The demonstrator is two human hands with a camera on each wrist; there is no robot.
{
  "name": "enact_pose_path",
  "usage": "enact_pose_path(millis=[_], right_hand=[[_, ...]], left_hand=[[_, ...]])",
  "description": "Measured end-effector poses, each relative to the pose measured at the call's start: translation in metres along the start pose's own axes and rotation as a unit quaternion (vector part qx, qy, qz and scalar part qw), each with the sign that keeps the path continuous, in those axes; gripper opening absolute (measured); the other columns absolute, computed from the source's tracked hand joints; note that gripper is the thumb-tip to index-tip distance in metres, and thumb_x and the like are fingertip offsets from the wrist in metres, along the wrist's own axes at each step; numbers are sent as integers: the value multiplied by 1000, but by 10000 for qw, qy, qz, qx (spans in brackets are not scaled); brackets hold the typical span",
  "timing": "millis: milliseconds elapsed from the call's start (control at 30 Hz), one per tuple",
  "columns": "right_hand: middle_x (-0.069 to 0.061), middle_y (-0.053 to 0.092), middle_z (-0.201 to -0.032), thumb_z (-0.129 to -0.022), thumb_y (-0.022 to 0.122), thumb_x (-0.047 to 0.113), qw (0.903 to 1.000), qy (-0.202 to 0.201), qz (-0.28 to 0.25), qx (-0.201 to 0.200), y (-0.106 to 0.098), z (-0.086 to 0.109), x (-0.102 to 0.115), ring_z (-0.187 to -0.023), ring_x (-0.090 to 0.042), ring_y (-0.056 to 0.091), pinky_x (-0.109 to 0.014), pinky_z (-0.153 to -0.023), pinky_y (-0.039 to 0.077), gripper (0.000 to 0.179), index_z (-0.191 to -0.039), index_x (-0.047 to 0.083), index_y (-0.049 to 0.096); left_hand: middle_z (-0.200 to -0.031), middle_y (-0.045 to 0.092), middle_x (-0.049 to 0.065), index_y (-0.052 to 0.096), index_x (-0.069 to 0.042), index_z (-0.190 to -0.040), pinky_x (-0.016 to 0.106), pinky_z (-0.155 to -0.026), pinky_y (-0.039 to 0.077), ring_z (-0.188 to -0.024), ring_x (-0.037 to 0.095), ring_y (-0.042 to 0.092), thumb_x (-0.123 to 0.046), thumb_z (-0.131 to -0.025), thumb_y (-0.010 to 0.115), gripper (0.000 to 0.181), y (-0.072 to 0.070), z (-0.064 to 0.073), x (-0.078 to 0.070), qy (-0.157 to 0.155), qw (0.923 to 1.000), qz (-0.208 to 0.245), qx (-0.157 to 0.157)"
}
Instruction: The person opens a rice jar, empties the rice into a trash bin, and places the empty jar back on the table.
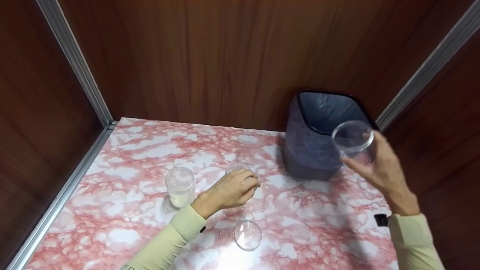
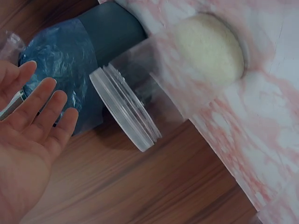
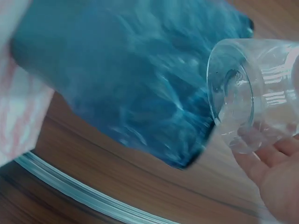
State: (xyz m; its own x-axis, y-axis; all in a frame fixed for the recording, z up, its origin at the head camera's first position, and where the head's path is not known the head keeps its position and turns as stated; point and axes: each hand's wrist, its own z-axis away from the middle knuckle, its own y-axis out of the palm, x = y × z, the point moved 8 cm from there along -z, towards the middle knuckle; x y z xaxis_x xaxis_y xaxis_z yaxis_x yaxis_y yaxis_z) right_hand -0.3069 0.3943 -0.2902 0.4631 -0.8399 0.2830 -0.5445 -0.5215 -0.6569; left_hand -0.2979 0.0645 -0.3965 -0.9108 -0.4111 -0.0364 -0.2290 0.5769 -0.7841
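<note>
My right hand (image 1: 386,168) grips a clear plastic jar (image 1: 352,144), mouth up, beside the rim of the bin. In the right wrist view this jar (image 3: 261,88) looks see-through, with fingers and thumb round its side. My left hand (image 1: 234,189) hovers over the table, its fingers loosely bent and holding nothing in the left wrist view. Another clear round rim (image 1: 237,167) shows partly behind that hand. To its left stands a clear jar (image 1: 180,187) with pale contents at the bottom. A clear round lid (image 1: 248,235) lies nearer the front.
A dark bin (image 1: 311,157) lined with a bluish plastic bag stands at the back right of the marbled red-and-white table (image 1: 142,150). Brown wood-look panels (image 1: 225,63) with metal corner strips close in the back and both sides.
</note>
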Motion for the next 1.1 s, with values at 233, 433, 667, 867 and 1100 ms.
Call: enact_pose_path(millis=[233, 433, 667, 867, 1100], right_hand=[[-20, 57, -117, -59, 91, 15, 9995, -14, -244, 200, 30, 28, -6, -103, -22, 46, -20, -84, 35, 90, -137, 2, 48], [-19, 58, -110, -58, 91, 10, 9961, 308, -712, 418, 60, 50, -17, -89, -5, 44, -18, -72, 37, 85, -131, -5, 50], [-16, 66, -110, -64, 92, 18, 9826, 1160, -1006, 1049, 92, 78, -37, -86, -10, 60, -9, -72, 45, 85, -134, 1, 47], [-10, 66, -115, -67, 91, 32, 9686, 1662, -913, 1611, 111, 99, -53, -92, -8, 61, -11, -76, 46, 87, -138, 12, 45], [-17, 65, -118, -68, 91, 24, 9571, 1802, -1302, 1861, 119, 114, -62, -104, -24, 60, -15, -77, 48, 85, -137, 6, 44]], left_hand=[[-103, 68, 0, 70, -15, -96, 31, -87, 52, -96, 18, 64, -16, -97, 54, 16, 3, -2, 14, -426, 9989, 45, 174], [-113, 65, 5, 69, -16, -102, 37, -99, 48, -107, 24, 61, -24, -99, 55, 16, 14, 0, 26, -903, 9933, -233, 687], [-128, 57, 9, 63, -18, -121, 45, -106, 43, -124, 28, 50, -38, -97, 56, 32, 29, 5, 36, -1421, 9786, -481, 1410], [-143, 46, 15, 53, -19, -134, 54, -112, 36, -138, 37, 39, -50, -94, 57, 50, 42, 11, 44, -1827, 9620, -362, 1996], [-155, 32, 18, 44, -23, -143, 62, -115, 27, -146, 43, 26, -54, -92, 59, 61, 57, 16, 53, -2352, 9399, -62, 2476]])
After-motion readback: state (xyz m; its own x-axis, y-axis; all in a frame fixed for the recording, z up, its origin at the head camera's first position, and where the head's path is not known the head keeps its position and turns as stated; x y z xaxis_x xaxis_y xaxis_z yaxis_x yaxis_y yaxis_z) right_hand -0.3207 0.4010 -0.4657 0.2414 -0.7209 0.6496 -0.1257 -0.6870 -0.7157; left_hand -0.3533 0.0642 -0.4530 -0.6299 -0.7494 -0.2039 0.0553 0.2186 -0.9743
